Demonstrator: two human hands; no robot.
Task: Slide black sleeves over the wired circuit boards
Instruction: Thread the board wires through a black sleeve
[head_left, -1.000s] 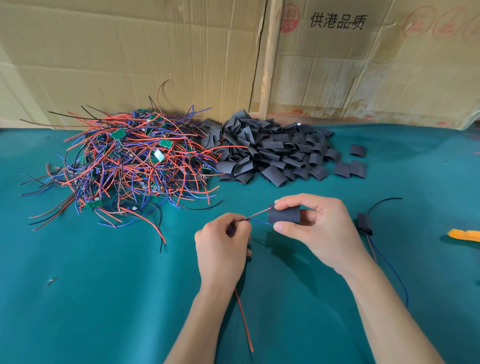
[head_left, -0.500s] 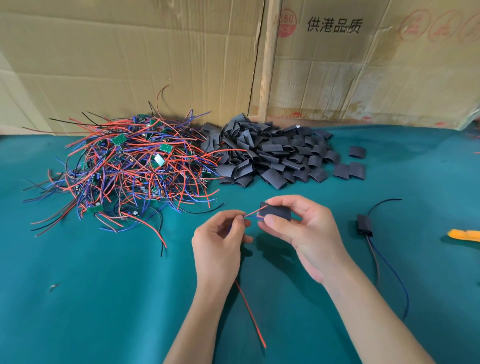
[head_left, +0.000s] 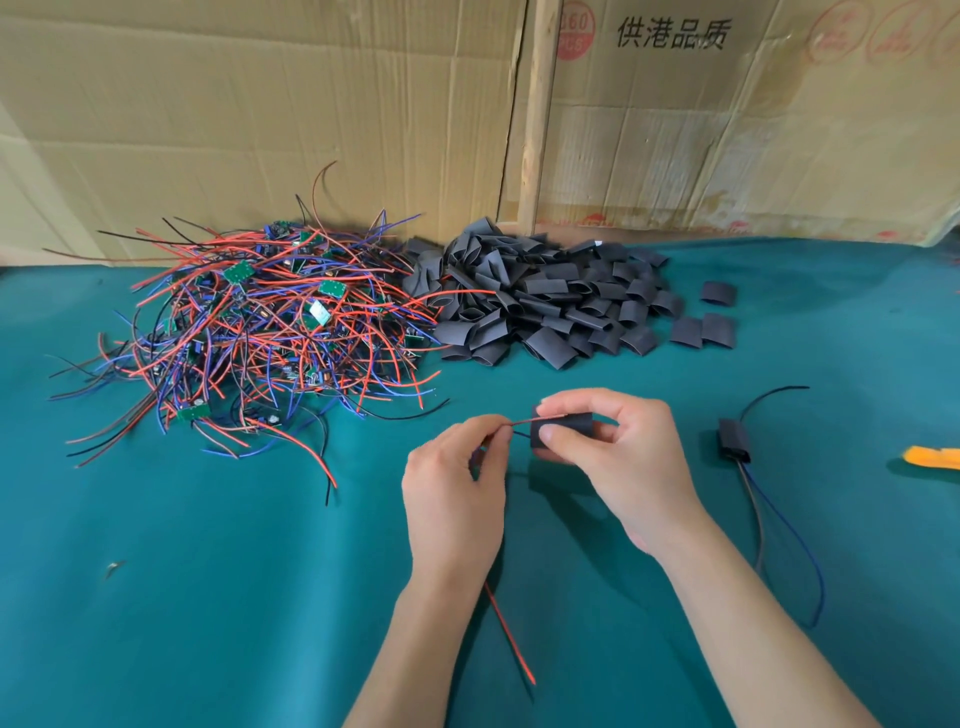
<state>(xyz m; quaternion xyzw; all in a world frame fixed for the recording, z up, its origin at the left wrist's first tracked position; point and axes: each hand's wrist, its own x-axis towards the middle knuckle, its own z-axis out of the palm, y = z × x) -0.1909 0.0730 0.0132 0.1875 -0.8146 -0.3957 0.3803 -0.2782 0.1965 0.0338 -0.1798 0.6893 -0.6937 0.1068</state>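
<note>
Judging by the single sleeved board (head_left: 733, 440) at centre right against the big wired-board heap (head_left: 260, 332) upper left, work has barely begun: the right hand (head_left: 618, 457) pinches a black sleeve (head_left: 563, 423) at centre frame while the left hand (head_left: 452, 499) grips its wires (head_left: 511, 423).

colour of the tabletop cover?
Teal green cloth; the head view shows it plainly.

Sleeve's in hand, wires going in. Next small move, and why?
Probably pull the red and blue wires leftward with the left hand while the right hand steadies the black sleeve: the wires are pinched taut and no board shows outside it.
</note>
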